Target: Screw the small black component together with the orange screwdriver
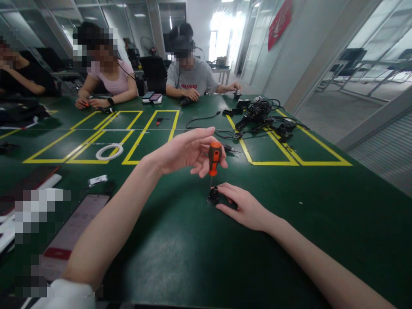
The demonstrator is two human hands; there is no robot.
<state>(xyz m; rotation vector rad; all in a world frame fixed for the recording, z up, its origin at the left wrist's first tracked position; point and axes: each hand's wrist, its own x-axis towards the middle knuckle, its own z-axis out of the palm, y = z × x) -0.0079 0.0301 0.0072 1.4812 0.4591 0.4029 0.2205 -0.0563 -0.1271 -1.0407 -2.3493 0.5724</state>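
My left hand [185,151] holds a short screwdriver with an orange handle [214,159] upright, fingers pinched round the handle. Its thin shaft points straight down into a small black round part [213,195] that sits on the green table [180,249]. My right hand [245,207] rests on the table beside that part, thumb and forefinger closed against its right side.
A phone [75,231] lies at the near left. A white ring [109,151] sits inside yellow floor-style markings. A tangle of black cables [262,115] lies at the far right. Three seated people work at the table's far side, with phones [152,98] between them.
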